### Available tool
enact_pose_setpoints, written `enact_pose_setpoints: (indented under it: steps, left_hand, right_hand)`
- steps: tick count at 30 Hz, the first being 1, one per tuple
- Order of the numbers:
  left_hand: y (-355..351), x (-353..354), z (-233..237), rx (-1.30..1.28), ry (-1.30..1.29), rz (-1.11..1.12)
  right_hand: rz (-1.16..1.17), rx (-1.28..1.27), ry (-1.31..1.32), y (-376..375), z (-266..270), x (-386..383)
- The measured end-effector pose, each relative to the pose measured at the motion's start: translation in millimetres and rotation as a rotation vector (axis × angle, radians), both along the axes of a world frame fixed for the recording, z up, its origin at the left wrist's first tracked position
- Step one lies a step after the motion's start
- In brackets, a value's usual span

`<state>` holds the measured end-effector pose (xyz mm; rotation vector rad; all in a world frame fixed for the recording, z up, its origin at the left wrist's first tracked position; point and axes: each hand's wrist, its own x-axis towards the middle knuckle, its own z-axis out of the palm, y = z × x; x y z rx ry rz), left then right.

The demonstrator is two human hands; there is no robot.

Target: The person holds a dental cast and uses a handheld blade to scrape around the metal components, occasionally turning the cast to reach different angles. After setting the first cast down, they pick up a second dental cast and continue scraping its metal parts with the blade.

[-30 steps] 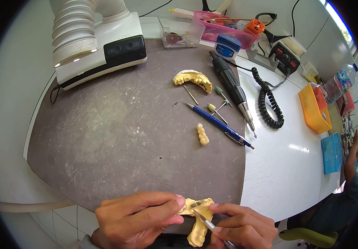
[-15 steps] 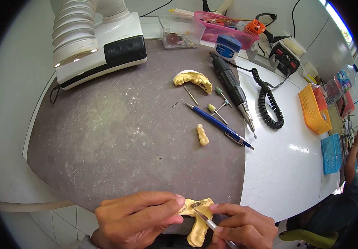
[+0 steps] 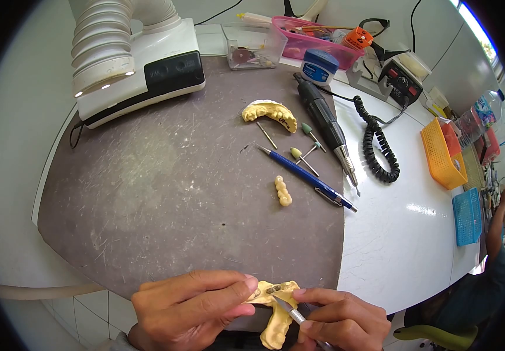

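Observation:
At the table's near edge, my left hand [image 3: 200,307] pinches the left end of a yellow plaster dental cast [image 3: 276,327]. Dark-grey marked tooth stumps show on the cast's upper part. My right hand [image 3: 343,316] is closed round the metal handle of a craft knife [image 3: 294,313], its pointed blade lying against the cast just below the stumps. Some right fingertips touch the cast's right side. Farther up the table lies a tooth-coloured dental bridge [image 3: 283,191]. A blue mechanical pencil [image 3: 305,175] rests beside it.
A second plaster cast [image 3: 270,114], grinding burs [image 3: 306,159] and a black rotary handpiece [image 3: 325,120] lie beyond the pencil. A white extraction unit [image 3: 147,76] stands back left. Pink [image 3: 317,47], orange [image 3: 442,155] and blue [image 3: 467,216] baskets line the back and right. Another person's arm [image 3: 494,228] shows far right.
The view has shifted very slightly. Both hands keep their hold, and the knife blade stays at nearly the same spot on the cast.

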<state>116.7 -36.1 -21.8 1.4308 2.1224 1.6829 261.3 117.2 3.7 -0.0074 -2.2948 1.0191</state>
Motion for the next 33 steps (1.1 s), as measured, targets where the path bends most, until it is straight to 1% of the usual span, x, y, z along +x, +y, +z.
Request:
enact_pose_setpoints:
  steps: [11,14,16,21,26,30,33]
  left_hand:
    - [0.5,0.7,4.3,-0.038,0.003,0.02]
    - [0.0,-0.4,2.7,-0.023,0.008,0.003]
    - [-0.4,-0.3,3.4,-0.031,-0.001,-0.006]
    - [-2.0,-1.6,2.6,-0.035,0.013,-0.029]
    - [-3.0,-3.7,-1.1,0.0,0.05,-0.05]
    - [-4.4,-2.8,0.8,-0.021,0.056,-0.048]
    - [-4.2,-3.0,0.7,-0.024,0.058,-0.049]
  right_hand:
    - [0.007,-0.042,-0.004,1.2,-1.6,-0.1]
    - [-0.019,-0.066,0.055,-0.7,-4.7,0.8]
    - [-0.089,-0.107,0.104,-0.4,-4.8,3.4]
    - [-0.077,-0.099,0.099,1.2,-6.8,3.0]
    - [-0.094,-0.068,0.024,-2.9,-3.4,4.4]
    - [-0.107,-0.069,0.05,-3.3,-5.8,3.5]
    - [-0.068,-0.056,0.058,-1.4,-5.9,3.1]
